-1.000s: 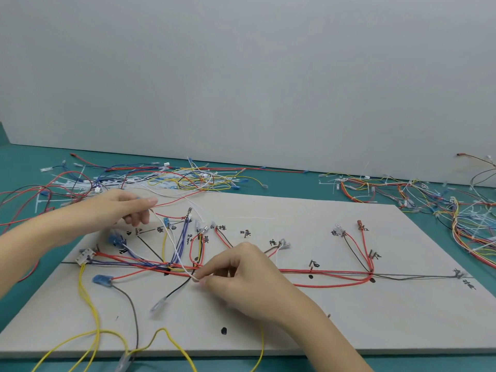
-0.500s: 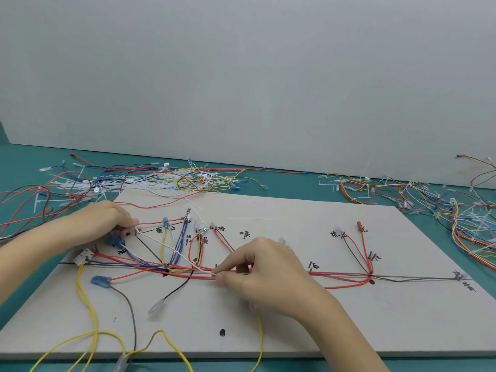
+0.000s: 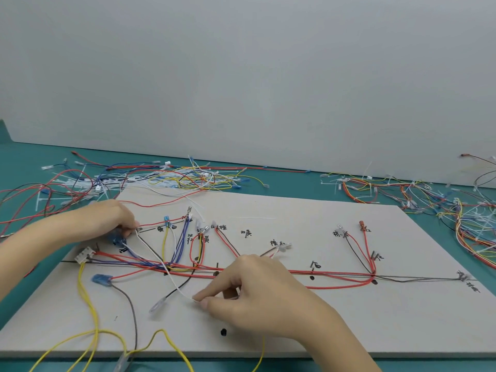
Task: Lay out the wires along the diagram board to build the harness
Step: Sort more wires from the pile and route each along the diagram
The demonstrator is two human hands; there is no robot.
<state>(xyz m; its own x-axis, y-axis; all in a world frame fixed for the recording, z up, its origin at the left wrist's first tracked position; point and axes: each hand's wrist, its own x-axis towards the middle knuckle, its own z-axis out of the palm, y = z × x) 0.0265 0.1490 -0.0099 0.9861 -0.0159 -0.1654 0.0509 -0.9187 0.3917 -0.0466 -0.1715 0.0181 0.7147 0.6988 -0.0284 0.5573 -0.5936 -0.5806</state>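
Observation:
A pale diagram board (image 3: 295, 326) with black marks and labels lies on the teal table. Red, blue, yellow, black and white wires run along its drawn lines. A thin white wire (image 3: 158, 260) stretches diagonally between my two hands. My left hand (image 3: 107, 220) pinches its upper end near a blue connector (image 3: 118, 239) at the board's left. My right hand (image 3: 255, 288) pinches the wire's lower end between thumb and forefinger, below the red trunk bundle (image 3: 335, 273).
Loose wire piles lie behind the board at the left (image 3: 161, 178) and at the right (image 3: 429, 200). A white multi-pin connector (image 3: 84, 255) sits at the board's left edge. Yellow wires (image 3: 91, 318) hang over the front edge. A grey wall stands behind.
My left hand lowered onto the board near the blue connector. My right hand drew the white wire's end down, below the red bundle.

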